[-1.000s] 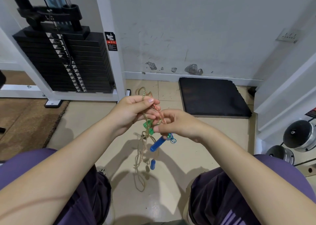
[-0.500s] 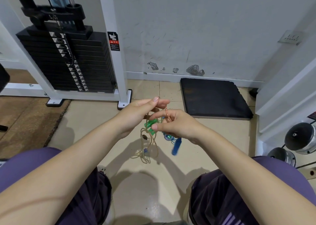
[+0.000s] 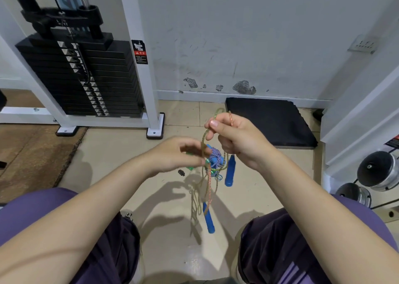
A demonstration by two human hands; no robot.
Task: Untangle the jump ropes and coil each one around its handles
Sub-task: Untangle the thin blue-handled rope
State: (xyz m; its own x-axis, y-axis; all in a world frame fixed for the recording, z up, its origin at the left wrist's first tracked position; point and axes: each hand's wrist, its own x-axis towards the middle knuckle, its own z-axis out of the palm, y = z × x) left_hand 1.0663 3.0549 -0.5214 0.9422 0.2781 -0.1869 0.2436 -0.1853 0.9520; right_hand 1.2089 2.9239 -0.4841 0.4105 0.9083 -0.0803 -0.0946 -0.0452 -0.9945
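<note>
The right hand [image 3: 241, 139] pinches a green cord [image 3: 207, 132] and an orange cord [image 3: 230, 117] between thumb and forefinger, lifting a loop above the knot. It is raised, palm turned inward, with the forearm reaching in from the lower right. The left hand [image 3: 177, 156] sits lower and just beside it, its fingers curled round a green handle [image 3: 190, 167] and touching the hanging cords; it is blurred, so the exact hold is hard to read. Between the hands hangs the tangle [image 3: 214, 160]: a blue-and-white wound bundle, one blue handle [image 3: 229, 170] dangling near the right hand, another [image 3: 208, 218] lower down, loose strands trailing above the floor [image 3: 168, 229] between the knees.
</note>
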